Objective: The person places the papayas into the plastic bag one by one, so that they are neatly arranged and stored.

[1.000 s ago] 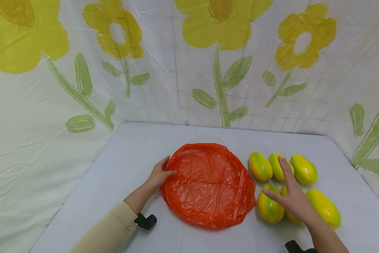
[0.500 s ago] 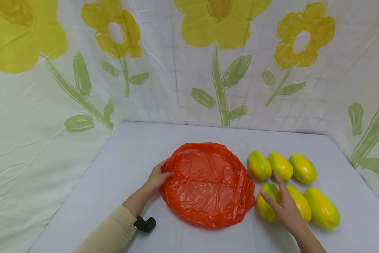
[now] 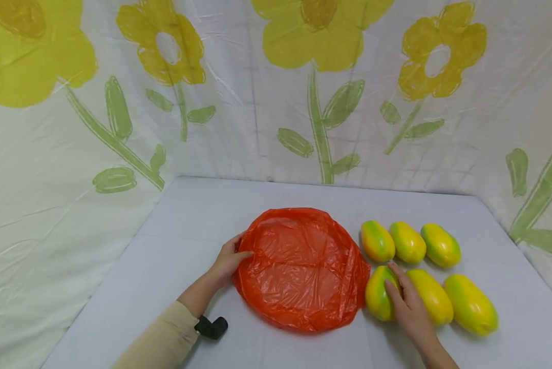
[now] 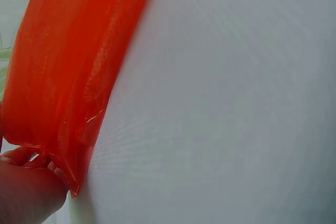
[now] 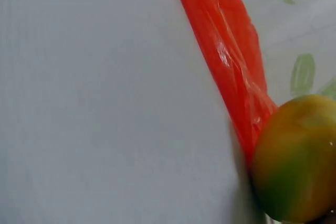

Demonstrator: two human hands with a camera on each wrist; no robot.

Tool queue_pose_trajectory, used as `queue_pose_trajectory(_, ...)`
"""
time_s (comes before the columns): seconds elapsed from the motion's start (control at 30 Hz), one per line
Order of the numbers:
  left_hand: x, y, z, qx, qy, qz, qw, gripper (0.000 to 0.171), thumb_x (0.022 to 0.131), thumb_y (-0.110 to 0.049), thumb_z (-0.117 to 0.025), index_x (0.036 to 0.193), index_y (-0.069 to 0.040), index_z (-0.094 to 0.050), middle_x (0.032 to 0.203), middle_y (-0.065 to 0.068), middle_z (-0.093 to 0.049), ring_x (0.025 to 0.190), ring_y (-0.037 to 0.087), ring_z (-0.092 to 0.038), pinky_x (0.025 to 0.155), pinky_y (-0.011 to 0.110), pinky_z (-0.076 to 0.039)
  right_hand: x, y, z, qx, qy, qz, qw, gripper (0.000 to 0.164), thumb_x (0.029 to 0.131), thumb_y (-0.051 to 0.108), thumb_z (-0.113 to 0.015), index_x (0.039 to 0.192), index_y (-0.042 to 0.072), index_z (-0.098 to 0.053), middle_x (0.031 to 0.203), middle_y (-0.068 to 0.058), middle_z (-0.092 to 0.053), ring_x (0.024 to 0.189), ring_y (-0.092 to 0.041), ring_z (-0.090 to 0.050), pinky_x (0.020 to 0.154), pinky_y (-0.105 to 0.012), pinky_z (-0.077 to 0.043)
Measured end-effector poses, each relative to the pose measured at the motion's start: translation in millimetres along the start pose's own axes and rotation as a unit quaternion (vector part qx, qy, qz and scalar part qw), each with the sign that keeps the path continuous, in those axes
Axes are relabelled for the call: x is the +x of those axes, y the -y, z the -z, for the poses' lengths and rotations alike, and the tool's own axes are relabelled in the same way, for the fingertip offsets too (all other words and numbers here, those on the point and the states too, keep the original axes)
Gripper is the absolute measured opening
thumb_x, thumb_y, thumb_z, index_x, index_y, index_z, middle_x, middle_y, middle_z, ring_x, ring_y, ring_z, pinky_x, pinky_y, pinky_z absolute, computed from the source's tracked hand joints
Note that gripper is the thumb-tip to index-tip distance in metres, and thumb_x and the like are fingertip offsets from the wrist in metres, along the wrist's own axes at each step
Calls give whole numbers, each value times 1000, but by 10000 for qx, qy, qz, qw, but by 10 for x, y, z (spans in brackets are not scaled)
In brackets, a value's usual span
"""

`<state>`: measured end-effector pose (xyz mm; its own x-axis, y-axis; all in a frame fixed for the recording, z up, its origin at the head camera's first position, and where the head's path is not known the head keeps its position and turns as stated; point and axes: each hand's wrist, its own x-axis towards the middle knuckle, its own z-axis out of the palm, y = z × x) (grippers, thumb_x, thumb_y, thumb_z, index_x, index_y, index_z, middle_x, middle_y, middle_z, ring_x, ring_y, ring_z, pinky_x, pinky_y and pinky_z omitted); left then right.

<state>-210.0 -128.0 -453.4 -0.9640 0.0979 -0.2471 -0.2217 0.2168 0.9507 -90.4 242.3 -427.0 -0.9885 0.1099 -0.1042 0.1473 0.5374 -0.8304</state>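
Note:
A red plastic bag stands spread open in a round shape at the middle of the table. My left hand holds its left rim, thumb inside and fingers outside; in the left wrist view the hand is at the bag's fold. On the bag's right, my right hand grips a yellow-green papaya, thumb on top and fingers along its far right side. This papaya overlaps the bag's edge in the right wrist view, where the hand is almost wholly hidden.
Two more papayas lie in the near row, a middle one beside my right hand and a long one farther right. Behind is a row of three papayas. A flowered curtain hangs behind the white table.
My right hand has come down and left from above the papayas and taken hold of the near-left one, which has shifted slightly left toward the bag. The left hand has stayed at the rim.

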Motion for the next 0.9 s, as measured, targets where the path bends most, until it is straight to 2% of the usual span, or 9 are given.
queue_pose_trajectory(0.3, -49, -50, 11, -6, 102, -32, 9999, 57, 91, -6, -53, 144, -8, -31, 143, 17, -39, 122, 31, -47, 97, 42, -48, 2, -88, -125, 793, -280, 50, 9964, 59, 101, 40, -24, 150, 10, -12, 157, -13, -2, 144, -33, -1, 114, -59, -5)
queue_pose_trajectory(0.37, -18, -16, 12, -11, 102, -41, 9999, 57, 91, -6, -53, 144, -8, -32, 143, 16, -39, 123, 31, -47, 97, 41, -48, 1, -90, -135, 913, -332, -8, 9953, 58, 101, 40, -21, 150, 9, -12, 158, -11, -2, 144, -31, 0, 115, -58, -4)
queue_pose_trajectory(0.7, 4, 11, 10, 4, 64, -27, 10000, 56, 91, -6, -54, 143, -10, -35, 140, 14, -44, 118, 29, -50, 92, 38, -52, 10, -138, -162, 1168, -526, -47, 9917, 54, 102, 36, -20, 149, 10, -18, 158, -8, -1, 145, -25, 2, 116, -55, -2)
queue_pose_trajectory(0.9, 7, 5, 14, -68, 44, 21, 10000, 55, 91, -6, -54, 143, -12, -36, 139, 12, -45, 116, 27, -51, 91, 38, -52, 15, -133, -165, 1253, -509, -197, 9906, 54, 102, 36, -19, 149, 10, -17, 158, -10, -3, 145, -29, 0, 116, -56, -2)
